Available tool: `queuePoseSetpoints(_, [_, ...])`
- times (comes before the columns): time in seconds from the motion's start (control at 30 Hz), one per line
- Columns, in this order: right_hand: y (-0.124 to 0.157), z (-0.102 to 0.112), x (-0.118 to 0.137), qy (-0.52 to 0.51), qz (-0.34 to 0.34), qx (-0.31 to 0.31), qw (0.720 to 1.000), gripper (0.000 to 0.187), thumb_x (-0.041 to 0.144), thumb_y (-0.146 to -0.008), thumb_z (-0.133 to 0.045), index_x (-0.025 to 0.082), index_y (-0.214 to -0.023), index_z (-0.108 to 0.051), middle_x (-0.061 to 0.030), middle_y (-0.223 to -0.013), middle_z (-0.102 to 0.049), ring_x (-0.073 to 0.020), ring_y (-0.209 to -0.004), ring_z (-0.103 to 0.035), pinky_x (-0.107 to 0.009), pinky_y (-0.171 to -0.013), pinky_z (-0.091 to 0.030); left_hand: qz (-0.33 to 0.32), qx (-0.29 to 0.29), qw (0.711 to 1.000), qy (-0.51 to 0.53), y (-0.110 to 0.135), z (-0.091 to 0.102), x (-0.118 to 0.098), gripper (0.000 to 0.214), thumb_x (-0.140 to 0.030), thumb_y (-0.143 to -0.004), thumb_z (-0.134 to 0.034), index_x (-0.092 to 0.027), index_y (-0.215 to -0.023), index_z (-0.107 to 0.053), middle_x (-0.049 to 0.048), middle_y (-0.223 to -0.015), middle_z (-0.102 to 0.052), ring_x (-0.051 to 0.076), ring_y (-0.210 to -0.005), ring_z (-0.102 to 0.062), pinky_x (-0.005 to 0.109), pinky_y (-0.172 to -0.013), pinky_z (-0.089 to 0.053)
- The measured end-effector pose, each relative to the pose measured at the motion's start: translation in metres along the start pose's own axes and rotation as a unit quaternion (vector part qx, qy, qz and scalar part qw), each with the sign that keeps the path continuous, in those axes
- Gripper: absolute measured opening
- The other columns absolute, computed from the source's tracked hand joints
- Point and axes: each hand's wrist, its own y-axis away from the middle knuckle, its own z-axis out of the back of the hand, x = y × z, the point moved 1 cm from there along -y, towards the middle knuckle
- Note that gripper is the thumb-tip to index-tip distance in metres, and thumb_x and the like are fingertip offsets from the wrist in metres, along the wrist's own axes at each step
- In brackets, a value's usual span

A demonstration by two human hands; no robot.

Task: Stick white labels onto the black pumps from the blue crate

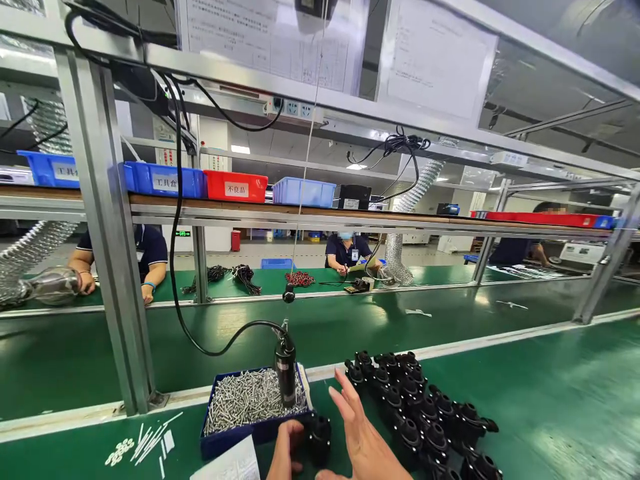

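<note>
My left hand [286, 453] sits at the bottom edge of the view, shut on a black plastic moulded part [319, 440]. My right hand [363, 443] is just to the right of that part, fingers spread and holding nothing. A heap of several matching black parts [417, 420] lies on the green belt to the right. A black electric screwdriver [286, 370] hangs on its cable above a blue box [215, 410] filled with silver screws. Beside the box lie several small white pieces [120, 452] and a white sheet of paper [227, 463].
A grey metal post [110, 227] stands left of the box and holds a shelf with blue and red bins [235, 187]. Beyond a second green belt [320, 333], several co-workers sit at a far bench [260, 281] with wire bundles and a soldering station.
</note>
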Motion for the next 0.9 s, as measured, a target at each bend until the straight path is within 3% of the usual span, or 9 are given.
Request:
queuePoseSetpoints(0.13, [-0.002, 0.012, 0.014, -0.031, -0.052, 0.022, 0.998, 0.118, 0.043, -0.091, -0.082, 0.028, -0.171, 0.004, -0.0246, -0.178, 0.005, -0.0466, -0.164, -0.014, -0.067, -0.123, -0.039, -0.035, 0.009, 0.999, 0.012, -0.007, -0.022, 0.007, 0.064, -0.054, -0.08, -0.084, -0.026, -0.123, -0.046, 0.0097, -0.115, -0.066, 0.037, -0.124, -0.062, 0.049, -0.105, -0.046])
queuePoseSetpoints(0.27, [-0.001, 0.0, 0.027, -0.098, -0.046, -0.011, 0.994, 0.098, 0.062, -0.104, -0.057, 0.025, -0.17, 0.005, -0.0252, -0.178, 0.005, -0.0443, -0.165, -0.013, -0.069, -0.125, -0.035, -0.103, 0.012, 0.995, -0.001, -0.001, -0.03, 0.012, 0.091, -0.056, -0.075, -0.09, -0.025, -0.137, -0.03, 0.0123, -0.12, -0.063, 0.033, -0.121, -0.062, 0.046, -0.111, -0.04])
queuePoseSetpoints(0.4, [-0.003, -0.019, 0.04, -0.175, -0.023, -0.049, 0.983, 0.101, 0.085, -0.099, -0.038, 0.025, -0.17, 0.001, -0.0248, -0.177, 0.002, -0.0477, -0.165, -0.009, -0.073, -0.125, -0.032, -0.076, 0.054, 0.993, -0.072, 0.016, -0.013, 0.01, 0.083, -0.057, -0.071, -0.094, -0.023, -0.13, -0.047, 0.0067, -0.106, -0.061, 0.027, -0.1, -0.061, 0.039, -0.095, -0.046])
queuePoseSetpoints(0.5, [-0.011, -0.032, 0.046, -0.2, -0.059, -0.04, 0.977, 0.093, 0.078, -0.102, -0.043, 0.029, -0.17, -0.004, -0.0235, -0.174, -0.022, -0.0461, -0.161, -0.026, -0.07, -0.122, -0.039, -0.035, 0.084, 0.995, -0.05, 0.024, 0.005, 0.008, 0.065, -0.068, -0.074, -0.088, -0.021, -0.112, -0.064, 0.0105, -0.115, -0.061, 0.031, -0.108, -0.06, 0.039, -0.092, -0.049])
queuePoseSetpoints(0.57, [-0.017, -0.038, 0.046, -0.206, -0.092, -0.036, 0.974, 0.078, 0.062, -0.109, -0.041, 0.033, -0.171, -0.004, -0.0218, -0.163, -0.044, -0.0412, -0.153, -0.045, -0.067, -0.117, -0.048, 0.006, 0.084, 0.996, 0.006, 0.023, 0.011, 0.009, 0.055, -0.072, -0.084, -0.077, -0.021, -0.1, -0.065, 0.0114, -0.116, -0.063, 0.034, -0.115, -0.059, 0.042, -0.096, -0.051])
queuePoseSetpoints(0.63, [-0.021, -0.041, 0.046, -0.203, -0.1, -0.035, 0.973, 0.069, 0.054, -0.112, -0.039, 0.037, -0.171, -0.006, -0.0195, -0.155, -0.053, -0.0386, -0.148, -0.053, -0.066, -0.115, -0.051, 0.029, 0.09, 0.994, 0.052, 0.02, 0.009, 0.012, 0.056, -0.076, -0.088, -0.071, -0.022, -0.091, -0.06, 0.0104, -0.111, -0.065, 0.033, -0.117, -0.061, 0.045, -0.103, -0.049])
queuePoseSetpoints(0.7, [-0.02, -0.041, 0.047, -0.205, -0.102, -0.035, 0.973, 0.068, 0.054, -0.111, -0.041, 0.04, -0.17, -0.009, -0.0172, -0.156, -0.051, -0.038, -0.148, -0.052, -0.066, -0.117, -0.049, 0.037, 0.098, 0.992, 0.075, 0.02, 0.002, 0.013, 0.062, -0.083, -0.087, -0.066, -0.022, -0.087, -0.054, 0.009, -0.106, -0.067, 0.03, -0.112, -0.064, 0.044, -0.105, -0.048])
queuePoseSetpoints(0.8, [-0.013, -0.036, 0.054, -0.22, -0.094, -0.046, 0.97, 0.07, 0.057, -0.109, -0.046, 0.036, -0.168, -0.014, -0.0168, -0.168, -0.034, -0.0414, -0.156, -0.039, -0.07, -0.121, -0.042, 0.026, 0.1, 0.992, 0.077, 0.032, -0.006, 0.004, 0.071, -0.087, -0.078, -0.074, -0.023, -0.093, -0.048, 0.0062, -0.104, -0.063, 0.024, -0.1, -0.064, 0.038, -0.095, -0.051])
queuePoseSetpoints(0.9, [-0.008, -0.025, 0.064, -0.267, -0.094, -0.135, 0.95, 0.057, 0.05, -0.112, -0.042, 0.034, -0.162, -0.021, -0.0156, -0.173, -0.017, -0.0396, -0.157, -0.035, -0.067, -0.116, -0.049, -0.001, 0.094, 0.994, 0.049, 0.049, -0.007, -0.015, 0.077, -0.074, -0.081, -0.083, -0.026, -0.124, -0.042, 0.0099, -0.124, -0.058, 0.026, -0.112, -0.061, 0.039, -0.1, -0.05])
